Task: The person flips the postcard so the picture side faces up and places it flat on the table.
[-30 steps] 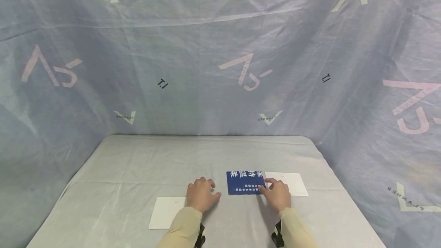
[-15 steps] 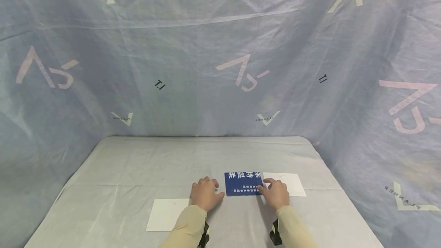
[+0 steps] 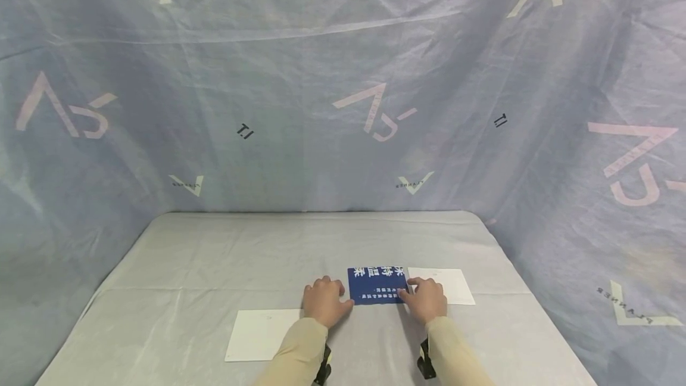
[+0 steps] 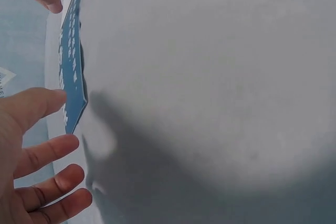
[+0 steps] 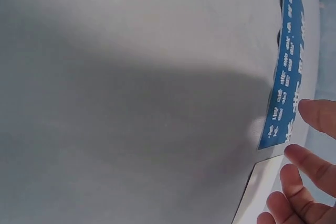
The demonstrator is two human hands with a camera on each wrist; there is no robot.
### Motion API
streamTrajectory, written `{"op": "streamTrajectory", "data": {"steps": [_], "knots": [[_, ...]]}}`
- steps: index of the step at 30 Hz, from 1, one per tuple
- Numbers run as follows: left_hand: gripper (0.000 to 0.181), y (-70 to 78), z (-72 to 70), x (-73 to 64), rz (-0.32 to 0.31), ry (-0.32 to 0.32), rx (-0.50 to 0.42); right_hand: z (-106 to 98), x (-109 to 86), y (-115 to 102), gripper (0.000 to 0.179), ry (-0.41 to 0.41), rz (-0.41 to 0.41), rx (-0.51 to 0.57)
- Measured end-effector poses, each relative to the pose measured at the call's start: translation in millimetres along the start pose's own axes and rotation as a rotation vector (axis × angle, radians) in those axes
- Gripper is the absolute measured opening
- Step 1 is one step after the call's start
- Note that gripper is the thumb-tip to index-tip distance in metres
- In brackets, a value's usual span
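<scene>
A blue card (image 3: 377,286) with white printed characters lies flat on the table. At its left edge is my left hand (image 3: 325,302), thumb close to the near left corner and fingers apart. In the left wrist view the thumb (image 4: 39,106) overlaps the blue card (image 4: 72,72); contact is unclear. My right hand (image 3: 427,301) is at the card's right edge, thumb over the print. In the right wrist view its thumb (image 5: 319,116) and index finger (image 5: 310,163) stand apart beside the blue card (image 5: 283,87). I cannot tell whether they touch it.
A white card (image 3: 455,286) lies right of the blue one, partly behind my right hand. Another white card (image 3: 259,335) lies nearer on the left, partly covered by my left sleeve. A grey cloth covers the table (image 3: 278,249), and cloth walls (image 3: 300,153) surround it.
My left hand has moved right to the blue card's left edge, uncovering more of the left white card. The right hand stays at the card's right edge. The head view has shifted slightly.
</scene>
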State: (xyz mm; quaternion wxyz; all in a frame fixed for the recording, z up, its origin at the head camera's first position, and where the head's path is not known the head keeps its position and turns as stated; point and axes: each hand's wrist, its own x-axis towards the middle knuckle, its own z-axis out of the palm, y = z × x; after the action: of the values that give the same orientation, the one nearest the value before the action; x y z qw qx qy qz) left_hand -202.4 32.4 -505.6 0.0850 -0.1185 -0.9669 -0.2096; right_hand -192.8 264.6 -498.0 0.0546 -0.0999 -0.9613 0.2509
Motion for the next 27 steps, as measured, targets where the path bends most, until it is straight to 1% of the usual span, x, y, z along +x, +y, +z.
{"op": "streamTrajectory", "data": {"steps": [5, 12, 19, 27], "knots": [[0.033, 2.1, 1.6, 0.9, -0.013, -0.008, -0.013, 2.6, 0.7, 0.7, 0.043, 0.002, 0.000, -0.023], [0.036, 3.7, 8.5, 3.1, -0.025, -0.017, -0.045, 3.8, 1.1, 2.2, 0.043, -0.002, -0.001, -0.061], [0.043, 7.1, 16.2, 7.5, -0.027, -0.005, -0.004, 5.5, 3.0, -0.9, 0.048, -0.012, 0.008, -0.076], [0.043, 11.5, 17.7, 8.4, -0.050, 0.002, -0.001, 9.9, 4.4, -2.5, 0.047, 0.002, 0.037, -0.047]]}}
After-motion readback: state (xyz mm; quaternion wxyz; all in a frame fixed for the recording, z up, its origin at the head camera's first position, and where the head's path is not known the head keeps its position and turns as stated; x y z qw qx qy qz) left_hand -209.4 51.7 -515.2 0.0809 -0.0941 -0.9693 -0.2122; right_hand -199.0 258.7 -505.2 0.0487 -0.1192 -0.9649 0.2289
